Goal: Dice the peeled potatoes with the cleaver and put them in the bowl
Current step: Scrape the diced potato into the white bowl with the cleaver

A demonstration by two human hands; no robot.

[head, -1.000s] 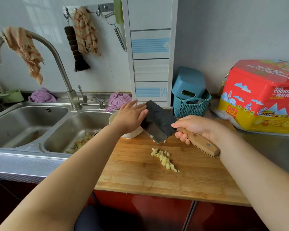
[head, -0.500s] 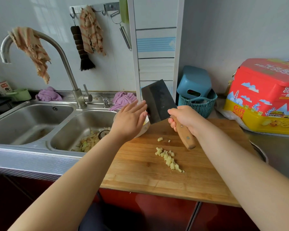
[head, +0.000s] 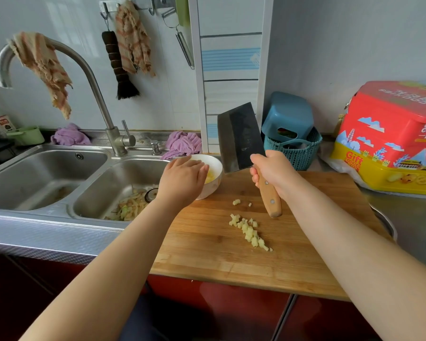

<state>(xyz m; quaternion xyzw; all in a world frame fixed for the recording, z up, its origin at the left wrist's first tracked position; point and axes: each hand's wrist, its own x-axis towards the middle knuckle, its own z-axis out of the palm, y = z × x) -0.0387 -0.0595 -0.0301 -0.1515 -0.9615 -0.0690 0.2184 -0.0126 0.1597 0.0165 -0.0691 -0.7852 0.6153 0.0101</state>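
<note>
My right hand (head: 272, 172) grips the wooden handle of the cleaver (head: 240, 139), whose dark blade points up and stands beside the white bowl (head: 215, 172). Yellow potato pieces show inside the bowl. My left hand (head: 182, 179) hovers over the bowl's near side with its fingers straight, hiding much of it. A row of diced potato (head: 250, 232) lies in the middle of the wooden cutting board (head: 305, 254). Two stray dice (head: 236, 202) lie nearer the bowl.
A double steel sink (head: 89, 193) lies to the left, with peelings (head: 129, 207) in its right basin. A teal basket (head: 295, 150) and a red and yellow cookie tin (head: 391, 139) stand behind the board. A metal rim (head: 386, 222) peeks out at the board's right edge.
The cleaver swung from lying flat over the bowl to blade up. My left hand left the blade and came down over the bowl. Two dice dropped onto the board.
</note>
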